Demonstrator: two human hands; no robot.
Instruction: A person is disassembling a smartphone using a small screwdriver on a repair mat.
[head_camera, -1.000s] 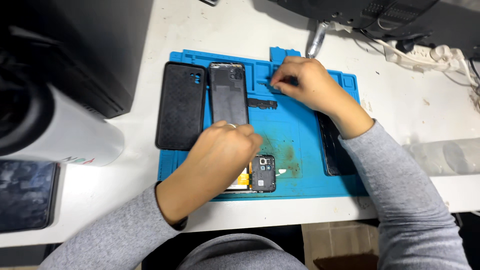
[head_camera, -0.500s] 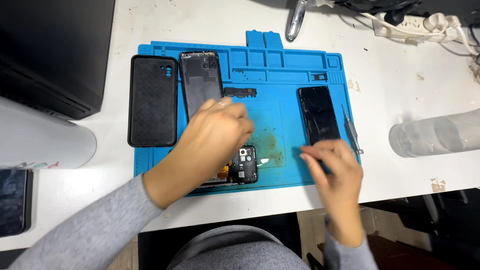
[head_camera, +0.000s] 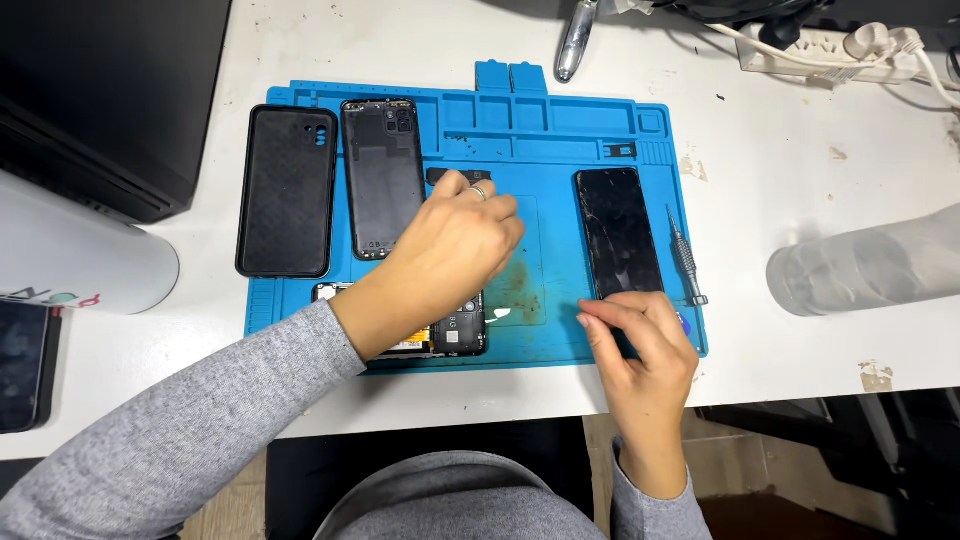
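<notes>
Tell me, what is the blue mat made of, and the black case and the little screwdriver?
The blue mat looks like soft silicone or rubber: matte, with moulded little compartments along its top edge. The black case seems rubbery plastic, dull with a fine texture inside. The little screwdriver looks like metal, grey and slightly shiny, with a ridged grip; I can't tell its tip.

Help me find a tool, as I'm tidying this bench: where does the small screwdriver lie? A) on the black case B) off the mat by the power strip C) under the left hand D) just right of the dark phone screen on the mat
D: the small screwdriver lies on the blue mat, just right of the dark phone screen.
</notes>
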